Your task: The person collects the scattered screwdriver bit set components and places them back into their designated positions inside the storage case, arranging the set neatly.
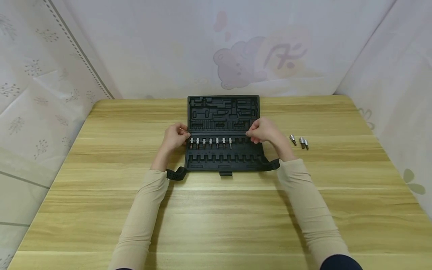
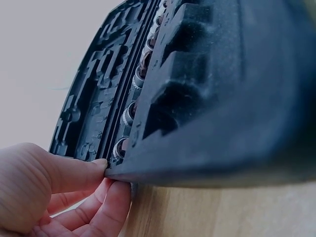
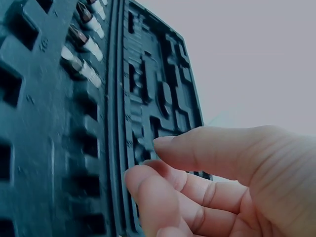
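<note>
A black tool case (image 1: 222,112) lies open on the wooden table (image 1: 216,217), its moulded lid flat at the back. Several silver bit sockets (image 1: 210,141) stand in a row in the near half, just in front of the hinge. My left hand (image 1: 175,137) is at the case's left edge; in the left wrist view its thumb and fingers (image 2: 101,165) pinch the case (image 2: 237,98) at a corner, beside the sockets (image 2: 127,114). My right hand (image 1: 261,132) hovers at the hinge's right end. Its fingers (image 3: 148,182) are loosely curled over the case (image 3: 34,123) with nothing between them.
Three loose sockets (image 1: 299,141) lie on the table right of the case. A black carry strap (image 1: 177,173) runs along the case's near edge and sticks out at the left. Patterned cloth walls stand close behind and at both sides.
</note>
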`<state>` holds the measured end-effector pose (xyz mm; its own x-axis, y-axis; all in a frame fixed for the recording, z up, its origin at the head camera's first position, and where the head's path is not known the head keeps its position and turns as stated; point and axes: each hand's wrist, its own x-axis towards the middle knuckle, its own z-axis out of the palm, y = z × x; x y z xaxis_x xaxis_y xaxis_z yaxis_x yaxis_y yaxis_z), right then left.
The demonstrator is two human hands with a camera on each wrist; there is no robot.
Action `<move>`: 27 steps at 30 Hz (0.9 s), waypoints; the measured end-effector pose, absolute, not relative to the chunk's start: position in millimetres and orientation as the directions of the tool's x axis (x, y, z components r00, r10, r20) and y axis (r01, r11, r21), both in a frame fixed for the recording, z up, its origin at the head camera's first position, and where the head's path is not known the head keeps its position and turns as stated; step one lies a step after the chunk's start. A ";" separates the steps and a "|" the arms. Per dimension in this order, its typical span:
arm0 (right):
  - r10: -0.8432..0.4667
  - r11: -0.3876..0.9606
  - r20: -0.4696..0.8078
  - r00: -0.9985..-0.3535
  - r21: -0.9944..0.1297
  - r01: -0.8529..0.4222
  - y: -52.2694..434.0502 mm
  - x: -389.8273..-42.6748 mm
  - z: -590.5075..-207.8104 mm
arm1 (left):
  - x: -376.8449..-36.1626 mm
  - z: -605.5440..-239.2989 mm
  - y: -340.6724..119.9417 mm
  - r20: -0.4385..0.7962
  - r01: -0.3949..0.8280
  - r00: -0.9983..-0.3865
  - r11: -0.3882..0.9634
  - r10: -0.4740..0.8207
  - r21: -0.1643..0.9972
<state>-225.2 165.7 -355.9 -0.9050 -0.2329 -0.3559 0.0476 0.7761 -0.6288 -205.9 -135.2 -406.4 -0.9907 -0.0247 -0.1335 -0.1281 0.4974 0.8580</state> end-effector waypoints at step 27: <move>-0.161 0.710 -0.348 -0.923 -0.691 0.137 228.7 -216.1 -347.2 | -206.4 -407.1 -134.9 -0.133 -0.129 -0.991 0.489 -0.027 0.862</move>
<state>-216.1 228.7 -347.2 -0.9235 -0.1611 -0.3482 0.1367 0.7098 -0.6910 -206.4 -134.9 -407.1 -0.9907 -0.0272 -0.1330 -0.1292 0.4894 0.8625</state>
